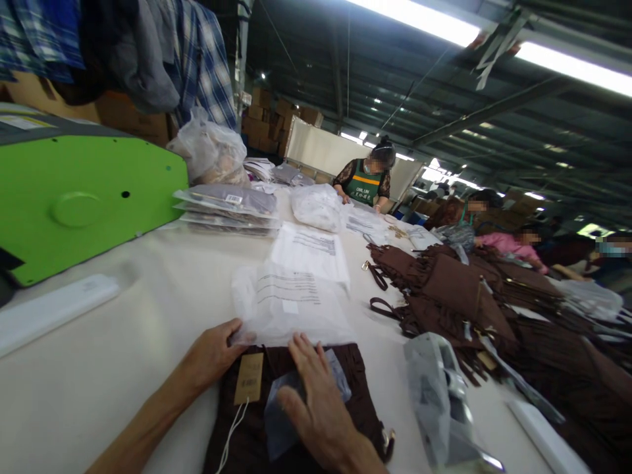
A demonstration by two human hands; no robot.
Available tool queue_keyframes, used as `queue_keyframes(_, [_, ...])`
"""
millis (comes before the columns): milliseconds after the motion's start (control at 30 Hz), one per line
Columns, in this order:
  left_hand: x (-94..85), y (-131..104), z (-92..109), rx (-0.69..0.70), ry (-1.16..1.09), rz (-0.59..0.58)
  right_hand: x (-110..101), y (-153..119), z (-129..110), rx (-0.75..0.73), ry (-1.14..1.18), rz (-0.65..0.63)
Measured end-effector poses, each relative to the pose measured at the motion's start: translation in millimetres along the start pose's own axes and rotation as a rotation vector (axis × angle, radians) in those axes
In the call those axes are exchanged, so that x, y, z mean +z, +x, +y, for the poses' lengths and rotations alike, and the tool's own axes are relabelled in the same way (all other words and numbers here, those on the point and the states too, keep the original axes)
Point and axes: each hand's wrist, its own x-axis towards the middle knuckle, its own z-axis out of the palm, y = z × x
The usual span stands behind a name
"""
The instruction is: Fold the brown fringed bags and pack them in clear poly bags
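Note:
A dark brown bag [353,375] lies in front of me, its far edge at the mouth of a printed translucent plastic bag [316,316]. My left hand [210,355] is closed at the near left corner of the plastic bag, thumb and fingers around its edge. My right hand [320,401] lies flat on the brown bag, fingers stretched and fingertips by the plastic's near edge. Partly under that palm is a small clear packet [281,418]. A tan paper tag [249,378] with a white string rests on the brown bag's left side.
Brown fringed bags [454,289] are heaped at right. Nearer stands a plastic-wrapped metal tape dispenser [434,395]. More printed plastic bags [316,253] lie ahead. A green machine [83,197] and a stack of packed goods [230,207] occupy the left. A co-worker [368,178] works across the table.

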Motion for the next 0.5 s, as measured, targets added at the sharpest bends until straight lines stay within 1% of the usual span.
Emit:
queue_keyframes(67, [-2.9, -0.9, 5.8, 0.003, 0.013, -0.017, -19.7, 9.7, -5.0, 0.113, 0.05, 0.166])
queue_keyframes(100, [-4.2, -1.4, 9.1, 0.003, 0.023, -0.026, -26.7, 17.4, -9.4, 0.146, 0.049, 0.237])
queue_keyframes(133, [-5.2, -2.0, 12.5, 0.001, 0.036, -0.031, -30.5, 26.8, -14.3, 0.148, 0.028, 0.275])
queue_keyframes(167, [-5.9, -2.6, 15.9, -0.003, 0.051, -0.033, -31.1, 37.7, -19.2, 0.121, -0.01, 0.267])
queue_keyframes(200, [-6.2, -3.5, 19.1, -0.001, 0.063, -0.029, -28.7, 49.6, -23.3, 0.081, -0.069, 0.219])
queue_keyframes(267, [-5.9, -5.6, 24.0, 0.02, 0.093, -0.024, -18.6, 74.8, -25.5, 0.022, -0.203, 0.07])
queue_keyframes(300, [-5.6, -6.9, 25.2, 0.029, 0.112, -0.025, -13.5, 86.5, -22.4, 0.019, -0.259, 0.004])
queue_keyframes(333, [-5.3, -8.2, 25.6, 0.031, 0.134, -0.03, -10.1, 96.7, -16.2, 0.035, -0.3, -0.044])
queue_keyframes(400, [-5.0, -10.3, 23.7, 0.004, 0.178, -0.043, -11.6, 109.3, 5.3, 0.104, -0.331, -0.068])
queue_keyframes(433, [-5.1, -11.2, 21.7, -0.02, 0.195, -0.048, -17.1, 110.9, 19.5, 0.145, -0.333, -0.053])
queue_keyframes(500, [-5.5, -12.3, 17.0, -0.058, 0.209, -0.052, -34.8, 104.2, 51.4, 0.226, -0.325, -0.019])
